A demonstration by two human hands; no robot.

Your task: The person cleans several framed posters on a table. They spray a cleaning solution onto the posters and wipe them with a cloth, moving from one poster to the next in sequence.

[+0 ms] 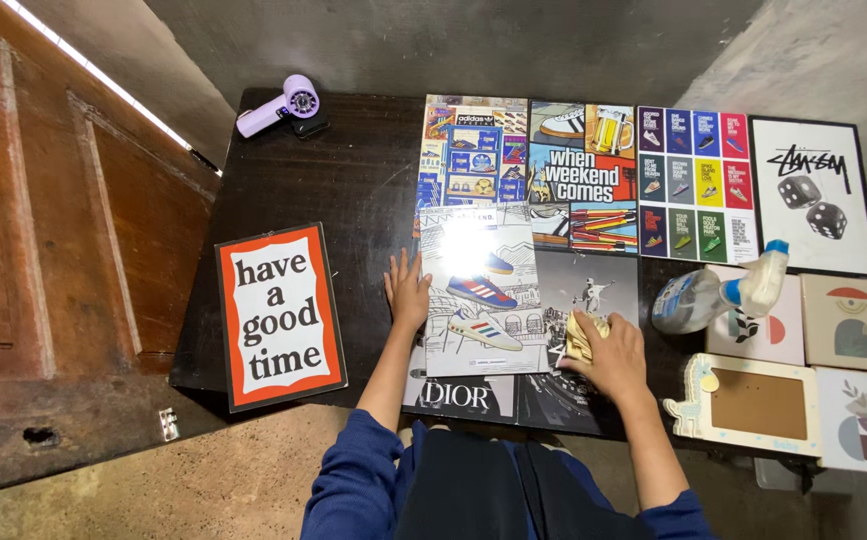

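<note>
My left hand (408, 293) lies flat with fingers spread on the left edge of a glossy poster showing sneakers (478, 290), which rests on top of other posters on a dark table (343, 180). My right hand (613, 355) is closed around a crumpled yellow cloth (579, 335), pressing it at the right edge of the sneaker poster, over a dark grey poster (588, 290).
A spray bottle (718, 295) lies on its side right of my right hand. Several framed prints and a small picture frame (753, 403) fill the right side. An orange-bordered sign (278, 315) overhangs the table's left front corner. A purple hair dryer (281, 108) sits at the back left.
</note>
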